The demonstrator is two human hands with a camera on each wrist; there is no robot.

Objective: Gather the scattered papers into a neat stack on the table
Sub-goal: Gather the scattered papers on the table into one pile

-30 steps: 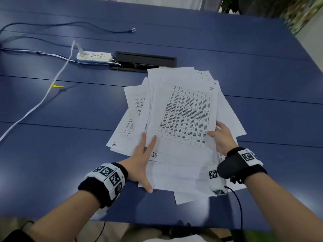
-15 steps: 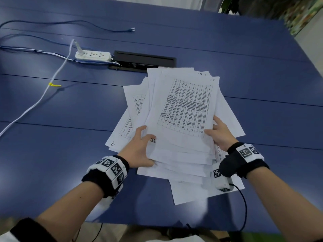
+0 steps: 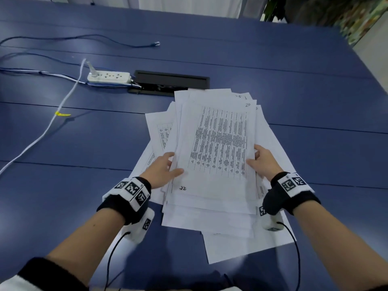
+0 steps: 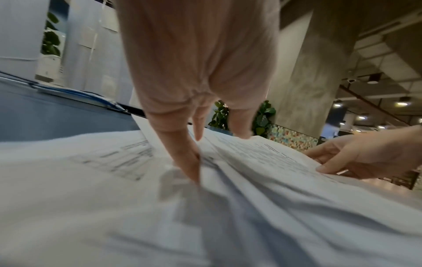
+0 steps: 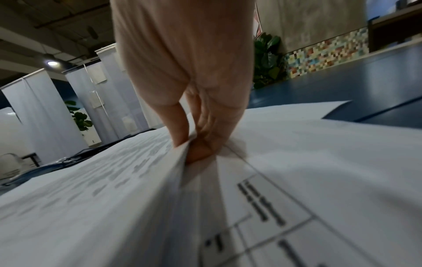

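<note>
A fanned pile of white printed papers (image 3: 218, 143) lies in the middle of the blue table (image 3: 84, 143). My left hand (image 3: 164, 169) grips the left edge of the upper bundle, thumb on top and fingers tucked between the sheets (image 4: 185, 159). On the opposite edge my right hand (image 3: 262, 162) pinches the same bundle, its thumb above and fingers beneath (image 5: 200, 144). More loose sheets (image 3: 241, 246) stick out skewed below the bundle, toward me and to the left (image 3: 156, 131). The right wrist view shows the bundle's edge (image 5: 182, 180) raised off the sheet below.
A white power strip (image 3: 108, 77) and a black cable hatch (image 3: 172, 81) sit just beyond the papers. A white cable (image 3: 48, 129) with a yellow tag (image 3: 62, 114) runs down the left side. A thin blue cable (image 3: 105, 37) lies farther back. The table's near edge is below my wrists.
My left hand lay flat with spread fingers on the pile; now it curls round the bundle's left edge. The right hand has closed in, and the upper sheets are drawn closer together.
</note>
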